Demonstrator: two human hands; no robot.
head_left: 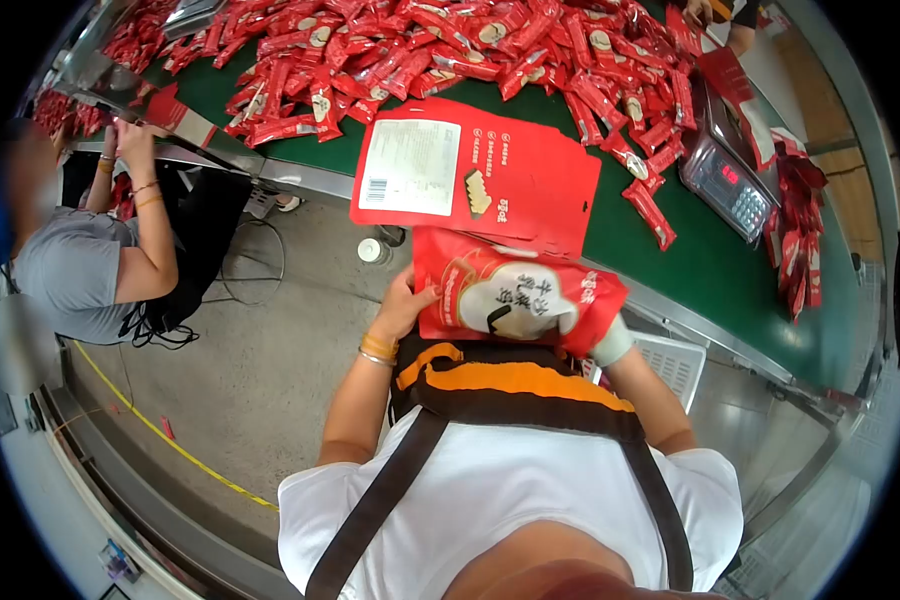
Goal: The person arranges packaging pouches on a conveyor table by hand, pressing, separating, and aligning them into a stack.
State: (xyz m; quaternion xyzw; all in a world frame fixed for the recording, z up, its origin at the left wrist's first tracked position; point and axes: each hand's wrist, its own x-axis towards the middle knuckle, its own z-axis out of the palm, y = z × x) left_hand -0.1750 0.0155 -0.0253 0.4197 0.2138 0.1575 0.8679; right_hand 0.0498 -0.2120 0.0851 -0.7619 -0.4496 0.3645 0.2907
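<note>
A filled red snack pouch (525,300), with a pale printed panel and dark lettering, is held in front of my apron. My left hand (406,303) grips its left edge, the thumb lying over the front. At the lower right corner, my right hand (613,343) in a pale glove or sleeve holds the pouch, its fingers mostly hidden behind it. Just beyond lies a stack of flat red pouches (530,185) on the table edge, the top one showing a white label panel with a barcode.
Small red wrapped packets (400,60) are heaped across the green table (690,265). A digital scale (730,185) stands at the right, beside more red packaging (798,220). A white crate (673,365) sits below the table. Another person (90,255) works at the left; a further person's hand (700,12) shows at top right.
</note>
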